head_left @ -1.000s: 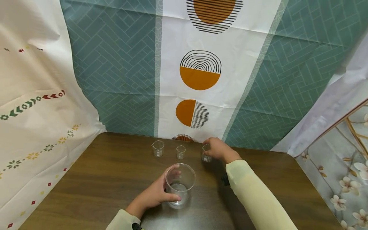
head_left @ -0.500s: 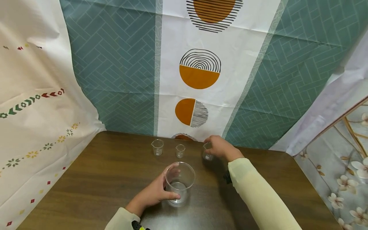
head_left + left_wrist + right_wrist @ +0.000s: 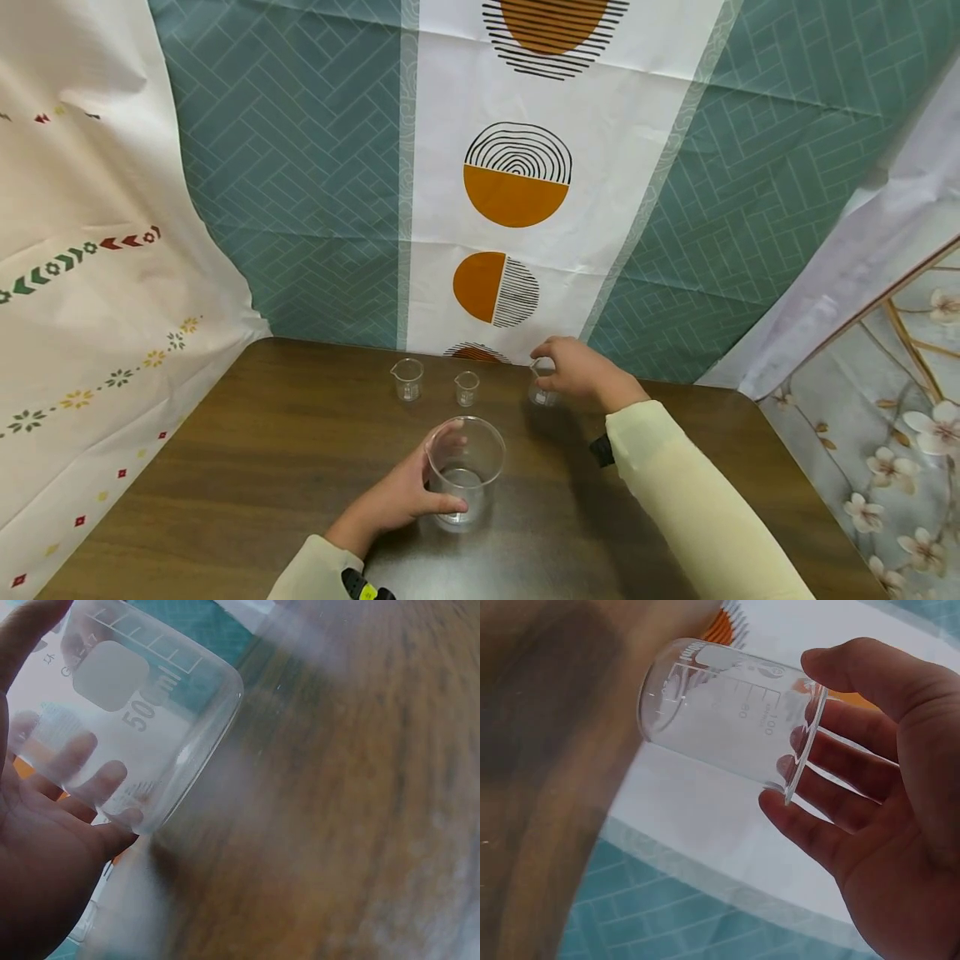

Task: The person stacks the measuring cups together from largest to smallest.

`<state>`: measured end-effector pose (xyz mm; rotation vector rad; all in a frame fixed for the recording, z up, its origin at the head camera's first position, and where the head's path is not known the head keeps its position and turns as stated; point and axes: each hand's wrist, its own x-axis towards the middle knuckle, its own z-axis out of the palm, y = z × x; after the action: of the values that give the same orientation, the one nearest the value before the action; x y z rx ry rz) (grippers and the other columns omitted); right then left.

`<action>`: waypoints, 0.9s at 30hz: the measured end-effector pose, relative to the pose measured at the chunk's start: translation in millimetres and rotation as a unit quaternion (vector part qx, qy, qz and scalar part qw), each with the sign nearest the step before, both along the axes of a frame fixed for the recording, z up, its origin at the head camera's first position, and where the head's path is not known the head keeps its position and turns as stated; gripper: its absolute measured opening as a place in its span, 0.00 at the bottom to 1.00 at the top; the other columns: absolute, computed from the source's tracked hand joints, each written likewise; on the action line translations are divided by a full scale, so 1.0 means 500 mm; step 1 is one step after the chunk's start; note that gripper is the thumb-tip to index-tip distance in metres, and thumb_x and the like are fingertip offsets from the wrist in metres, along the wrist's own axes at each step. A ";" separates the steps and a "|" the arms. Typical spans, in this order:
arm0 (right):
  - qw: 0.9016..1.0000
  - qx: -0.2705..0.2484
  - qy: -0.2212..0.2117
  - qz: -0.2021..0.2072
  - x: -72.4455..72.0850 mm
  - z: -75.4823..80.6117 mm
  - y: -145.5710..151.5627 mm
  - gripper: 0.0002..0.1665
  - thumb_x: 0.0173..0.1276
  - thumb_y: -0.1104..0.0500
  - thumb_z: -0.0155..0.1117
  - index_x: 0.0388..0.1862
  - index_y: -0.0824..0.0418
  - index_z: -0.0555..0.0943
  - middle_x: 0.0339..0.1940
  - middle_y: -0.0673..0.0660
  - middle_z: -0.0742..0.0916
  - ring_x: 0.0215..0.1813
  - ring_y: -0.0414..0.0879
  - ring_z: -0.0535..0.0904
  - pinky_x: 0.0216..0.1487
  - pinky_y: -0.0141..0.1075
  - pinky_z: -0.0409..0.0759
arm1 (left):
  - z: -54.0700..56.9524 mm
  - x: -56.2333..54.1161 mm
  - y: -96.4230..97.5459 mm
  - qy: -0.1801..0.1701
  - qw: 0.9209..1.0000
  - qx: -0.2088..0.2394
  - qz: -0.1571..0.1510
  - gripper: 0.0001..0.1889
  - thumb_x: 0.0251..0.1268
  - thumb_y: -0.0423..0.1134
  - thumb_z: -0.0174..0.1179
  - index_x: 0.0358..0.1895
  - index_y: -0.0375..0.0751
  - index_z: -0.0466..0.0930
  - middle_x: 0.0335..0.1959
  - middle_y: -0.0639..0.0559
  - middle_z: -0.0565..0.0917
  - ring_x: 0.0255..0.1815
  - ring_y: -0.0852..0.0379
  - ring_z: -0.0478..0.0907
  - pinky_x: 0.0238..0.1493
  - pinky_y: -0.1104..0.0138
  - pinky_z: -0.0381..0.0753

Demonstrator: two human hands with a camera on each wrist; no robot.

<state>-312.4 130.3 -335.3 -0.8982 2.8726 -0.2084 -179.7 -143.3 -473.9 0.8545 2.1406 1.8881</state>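
Observation:
My left hand [image 3: 405, 492] grips a large clear glass beaker [image 3: 487, 477] from its left side, thumb in front and fingers behind. In the left wrist view this beaker [image 3: 112, 675] stands on the tabletop and has a 500 ml mark. Farther back and to the right, my right hand [image 3: 577, 372] holds a smaller glass beaker [image 3: 543, 395] near its rim. The right wrist view shows thumb and fingers round the rim of that beaker [image 3: 712, 712], whose scale reads up to 100; its base is close to the table.
Left of the right hand's beaker, a tiny beaker [image 3: 467, 390] and a somewhat larger spouted beaker [image 3: 408, 382] stand in a row on the brown wooden table [image 3: 247, 467]. A patterned curtain [image 3: 322, 208] hangs right behind the table's back edge.
My right hand has shifted slightly right with the smaller beaker, widening the gap to the tiny one. My left hand stays on the large beaker. The head view has tilted a little.

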 end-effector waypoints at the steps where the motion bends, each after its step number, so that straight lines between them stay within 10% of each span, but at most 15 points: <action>1: 1.000 0.000 0.002 0.004 0.003 0.008 -0.003 0.27 0.64 0.54 0.67 0.61 0.63 0.78 0.59 0.60 0.81 0.61 0.56 0.76 0.62 0.48 0.74 | 0.002 0.000 -0.001 0.000 1.000 -0.002 0.001 0.51 0.51 0.37 0.74 0.75 0.54 0.49 0.71 0.38 0.64 0.72 0.38 0.62 0.68 0.71 0.63; 27: 0.998 -0.004 0.035 0.052 0.083 0.081 -0.048 0.27 0.63 0.53 0.67 0.60 0.60 0.79 0.59 0.57 0.81 0.60 0.54 0.77 0.62 0.47 0.75 | -0.005 0.003 0.000 0.014 1.000 0.021 -0.007 0.51 0.51 0.36 0.74 0.75 0.49 0.49 0.71 0.36 0.64 0.72 0.35 0.61 0.68 0.70 0.65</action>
<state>-270.8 106.4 -294.9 -1.0738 2.8794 -0.1831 -178.2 -143.1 -476.6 0.9068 2.1112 1.9323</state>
